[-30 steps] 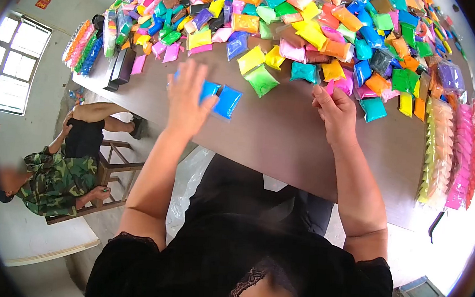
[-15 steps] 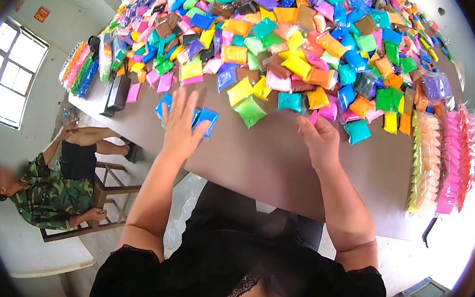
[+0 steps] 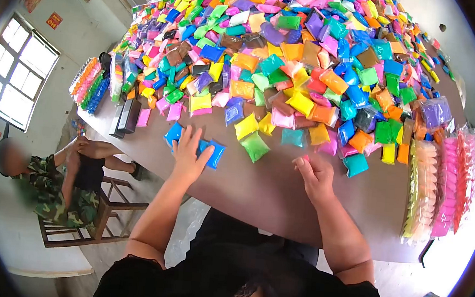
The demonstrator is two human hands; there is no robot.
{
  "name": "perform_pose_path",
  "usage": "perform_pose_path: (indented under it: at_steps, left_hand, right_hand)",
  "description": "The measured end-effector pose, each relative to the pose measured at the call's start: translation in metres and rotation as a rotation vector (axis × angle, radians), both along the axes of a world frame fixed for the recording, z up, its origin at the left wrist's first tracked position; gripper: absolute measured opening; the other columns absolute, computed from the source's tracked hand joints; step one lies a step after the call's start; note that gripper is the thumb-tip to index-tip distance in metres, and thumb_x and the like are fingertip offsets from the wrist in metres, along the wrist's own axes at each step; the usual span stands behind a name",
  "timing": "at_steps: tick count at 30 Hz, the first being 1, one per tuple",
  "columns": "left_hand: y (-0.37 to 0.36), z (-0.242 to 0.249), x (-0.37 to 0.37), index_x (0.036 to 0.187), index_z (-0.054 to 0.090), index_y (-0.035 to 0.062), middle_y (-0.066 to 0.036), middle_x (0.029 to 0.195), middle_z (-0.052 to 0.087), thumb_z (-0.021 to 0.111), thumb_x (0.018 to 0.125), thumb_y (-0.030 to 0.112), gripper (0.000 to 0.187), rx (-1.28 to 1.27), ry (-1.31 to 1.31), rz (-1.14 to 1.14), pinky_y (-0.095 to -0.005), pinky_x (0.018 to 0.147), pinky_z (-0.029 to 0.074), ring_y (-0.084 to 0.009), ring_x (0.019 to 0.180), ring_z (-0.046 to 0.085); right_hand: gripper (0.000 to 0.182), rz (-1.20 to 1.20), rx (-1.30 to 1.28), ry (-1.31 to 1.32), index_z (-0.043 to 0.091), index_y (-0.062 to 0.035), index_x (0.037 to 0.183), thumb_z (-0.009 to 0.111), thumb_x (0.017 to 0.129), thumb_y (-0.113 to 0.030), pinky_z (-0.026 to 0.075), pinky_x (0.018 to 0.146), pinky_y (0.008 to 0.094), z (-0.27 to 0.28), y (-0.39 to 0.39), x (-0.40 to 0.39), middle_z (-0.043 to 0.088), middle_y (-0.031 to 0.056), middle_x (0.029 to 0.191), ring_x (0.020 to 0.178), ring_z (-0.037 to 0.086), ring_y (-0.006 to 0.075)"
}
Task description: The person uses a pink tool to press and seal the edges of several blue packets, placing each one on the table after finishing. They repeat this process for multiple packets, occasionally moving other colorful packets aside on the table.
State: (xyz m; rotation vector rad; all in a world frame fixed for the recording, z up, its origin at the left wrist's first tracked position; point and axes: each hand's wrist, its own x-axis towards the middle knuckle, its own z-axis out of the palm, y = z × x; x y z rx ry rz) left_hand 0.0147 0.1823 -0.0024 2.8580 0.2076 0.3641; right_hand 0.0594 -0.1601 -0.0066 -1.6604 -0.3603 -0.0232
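Note:
My left hand lies over blue packets on the table, fingers spread and palm down. Another blue packet edge shows beside its fingertips. My right hand is closed in a pinch above the front of the table. A bit of pinkish red shows at its fingertips, too small to name. Just beyond it lie a teal packet and a yellow packet, at the near edge of a large heap of small coloured packets. A green packet lies between my hands.
Long clear bags of stacked pieces stand at the right edge of the brown table. More such bags and dark boxes are at the left. A person in camouflage sits on a wooden stool at the left.
The view has tilted, so the heap sits lower in the picture. My left hand stays over the blue packets and my right stays pinched. The seated person's hand has moved toward the knee.

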Motion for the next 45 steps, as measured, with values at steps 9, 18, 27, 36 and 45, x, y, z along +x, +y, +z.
perform_pose_path:
  at_steps: [9,18,27,36,45]
  left_hand:
    - [0.044,0.075,0.198,0.131,0.054,0.0028,-0.018,0.142,0.049,0.052,0.089,0.001,0.042,0.145,-0.281,-0.304,-0.0443,0.106,0.041,-0.037,0.13,0.047]
    - [0.035,0.074,0.27,0.109,0.061,0.0022,-0.018,0.114,0.064,0.055,0.087,0.008,0.023,0.52,0.039,-0.246,-0.044,0.088,0.051,-0.0335,0.107,0.061]
    - [-0.039,0.112,0.235,0.115,0.067,0.0062,-0.016,0.116,0.066,0.061,0.093,0.027,0.031,0.004,-0.31,-0.447,-0.0393,0.093,0.05,-0.0333,0.109,0.062]
    - [-0.227,0.111,0.263,0.117,0.066,0.0039,-0.018,0.118,0.065,0.064,0.091,0.036,0.041,-0.043,-0.344,-0.796,-0.0443,0.092,0.05,-0.0365,0.107,0.062]
    - [-0.276,0.101,0.332,0.104,0.07,0.0071,-0.012,0.094,0.07,0.073,0.077,0.047,0.048,0.422,-0.435,-0.566,-0.0395,0.079,0.052,-0.0286,0.094,0.067]
  right_hand:
    - [0.026,-0.005,-0.053,0.056,0.07,-0.0009,0.086,0.062,0.097,-0.024,0.042,0.06,0.0245,0.003,-0.002,0.005,0.063,0.0003,0.073,0.065,0.055,0.009]
    - [0.025,0.042,0.02,0.084,0.063,-0.0008,0.081,0.069,0.092,-0.022,0.044,0.059,0.032,0.002,-0.001,0.009,0.058,0.0063,0.069,0.063,0.054,0.0165]
    - [0.025,0.026,-0.036,-0.004,0.064,-0.001,0.081,0.07,0.091,-0.023,0.045,0.059,0.0342,0.008,0.002,0.009,0.058,0.01,0.069,0.063,0.056,0.0224]
    - [0.025,0.048,-0.017,0.029,0.066,-0.0011,0.083,0.069,0.092,-0.024,0.047,0.06,0.0364,0.012,0.0,0.007,0.06,0.0124,0.07,0.064,0.058,0.0267]
    - [0.027,-0.02,-0.128,0.023,0.065,-0.0021,0.086,0.07,0.09,-0.028,0.048,0.063,0.0404,0.006,0.006,0.006,0.061,0.0172,0.077,0.068,0.059,0.0361]
